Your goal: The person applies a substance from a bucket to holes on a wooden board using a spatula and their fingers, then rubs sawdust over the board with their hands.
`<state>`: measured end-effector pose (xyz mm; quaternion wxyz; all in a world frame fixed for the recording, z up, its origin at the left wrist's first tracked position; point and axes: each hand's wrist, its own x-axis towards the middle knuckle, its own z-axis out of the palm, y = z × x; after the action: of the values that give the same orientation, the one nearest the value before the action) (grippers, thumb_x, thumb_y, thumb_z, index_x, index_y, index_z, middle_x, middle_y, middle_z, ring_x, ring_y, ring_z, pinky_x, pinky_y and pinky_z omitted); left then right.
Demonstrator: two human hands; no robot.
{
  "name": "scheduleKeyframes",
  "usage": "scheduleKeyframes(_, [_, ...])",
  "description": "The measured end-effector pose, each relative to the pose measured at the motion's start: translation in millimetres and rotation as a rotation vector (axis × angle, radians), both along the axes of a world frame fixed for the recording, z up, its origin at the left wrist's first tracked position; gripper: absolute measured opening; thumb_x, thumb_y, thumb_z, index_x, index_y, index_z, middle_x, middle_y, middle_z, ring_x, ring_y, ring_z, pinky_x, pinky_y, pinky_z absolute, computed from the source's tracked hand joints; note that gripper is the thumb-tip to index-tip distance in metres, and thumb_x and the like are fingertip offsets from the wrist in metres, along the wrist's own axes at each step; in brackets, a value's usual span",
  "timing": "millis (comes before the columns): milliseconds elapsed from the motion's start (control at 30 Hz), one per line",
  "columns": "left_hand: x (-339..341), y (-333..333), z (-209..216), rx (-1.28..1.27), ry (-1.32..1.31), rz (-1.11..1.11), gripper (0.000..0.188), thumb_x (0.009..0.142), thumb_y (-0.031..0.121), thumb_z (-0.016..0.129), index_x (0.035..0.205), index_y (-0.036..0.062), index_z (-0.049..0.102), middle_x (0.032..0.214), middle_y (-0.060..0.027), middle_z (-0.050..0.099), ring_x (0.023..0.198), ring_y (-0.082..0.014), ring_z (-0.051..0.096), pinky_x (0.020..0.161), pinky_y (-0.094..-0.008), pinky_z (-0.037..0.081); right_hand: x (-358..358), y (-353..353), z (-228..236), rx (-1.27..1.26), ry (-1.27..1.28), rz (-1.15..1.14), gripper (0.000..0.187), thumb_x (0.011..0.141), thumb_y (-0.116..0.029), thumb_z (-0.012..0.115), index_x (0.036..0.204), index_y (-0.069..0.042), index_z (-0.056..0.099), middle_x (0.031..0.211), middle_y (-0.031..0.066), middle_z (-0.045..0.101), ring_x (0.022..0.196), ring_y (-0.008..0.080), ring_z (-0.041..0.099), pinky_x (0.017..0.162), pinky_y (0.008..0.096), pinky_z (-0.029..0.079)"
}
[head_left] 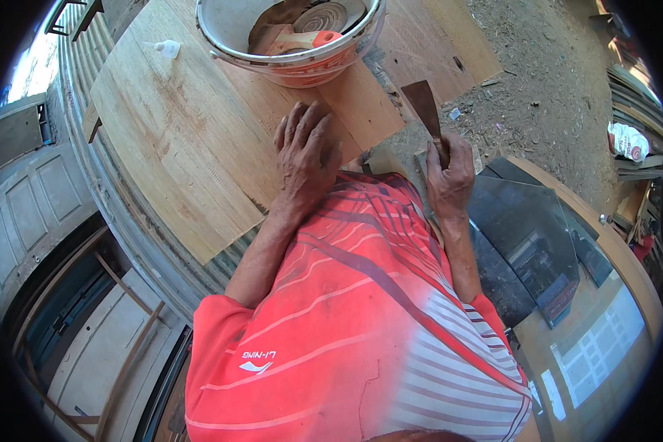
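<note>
In my right hand (451, 173) is a putty knife (424, 108), gripped by its handle, with the flat, rusty-looking blade pointing up and away from me. My left hand (306, 155) lies back-up at the near side of a pale wooden board (177, 140), fingers bent and slightly apart. Nothing shows in that hand, though its palm is hidden. Just beyond it, a bucket (306, 76) with a whitish rim and orange lower wall stands on the boards. Inside are a tool with an orange part (325, 38) and a round, ringed piece (320, 18).
A small white bottle (169, 49) lies on the board at the far left. To my right, dark glass sheets (527, 243) rest on a wood-edged table. Panelled doors (33, 199) lean at the left beside corrugated metal. Littered dirt ground (552, 96) stretches off at the far right.
</note>
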<state>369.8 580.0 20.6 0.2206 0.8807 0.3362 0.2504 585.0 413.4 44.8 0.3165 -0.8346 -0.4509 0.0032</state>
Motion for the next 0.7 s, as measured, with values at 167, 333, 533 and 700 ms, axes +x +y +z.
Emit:
scheduleKeyframes(167, [24.3,-2.4,-3.3,-0.05,-0.035,-0.144,0.053,0.085,0.021,0.078,0.135,0.0063,0.066,0.15,-0.0175,0.058,0.147,-0.0442,0.044,0.122,-0.0568,0.032,0.7,-24.6,2.4,-0.084,0.032,0.026,0.029,0.09,-0.003,0.072,0.118,-0.002,0.065,0.103,0.0183,0.066,0.095,0.0394,0.067,0.08,0.0476,0.054])
scheduleKeyframes(333, [55.4,-8.9,-2.7,-0.024,0.034,-0.245,0.057,0.09,0.027,0.076,0.141,0.0064,0.062,0.158,-0.0188,0.049,0.152,-0.0437,0.036,0.125,-0.0578,0.028,9.6,-3.3,1.1,-0.091,0.008,0.081,0.028,0.092,-0.005,0.071,0.119,-0.001,0.066,0.103,0.018,0.067,0.092,0.0383,0.068,0.078,0.0471,0.055])
scheduleKeyframes(533, [57.0,-9.8,-10.7,0.014,0.062,-0.22,0.058,0.089,0.03,0.077,0.14,0.0073,0.062,0.159,-0.0171,0.048,0.151,-0.0426,0.038,0.125,-0.0574,0.029,26.0,-5.1,11.6,-0.178,0.105,0.113,0.024,0.095,-0.007,0.071,0.118,0.0,0.068,0.106,0.019,0.068,0.093,0.0376,0.069,0.081,0.0449,0.056])
scheduleKeyframes(700, [59.3,-12.3,-7.6,-0.006,0.004,-0.197,0.053,0.088,0.028,0.078,0.135,0.0077,0.065,0.155,-0.0164,0.052,0.149,-0.04,0.042,0.123,-0.0567,0.032,43.5,1.1,4.0,-0.14,0.164,0.155,0.022,0.096,-0.007,0.072,0.115,0.003,0.071,0.099,0.0188,0.069,0.089,0.0339,0.07,0.08,0.0423,0.056])
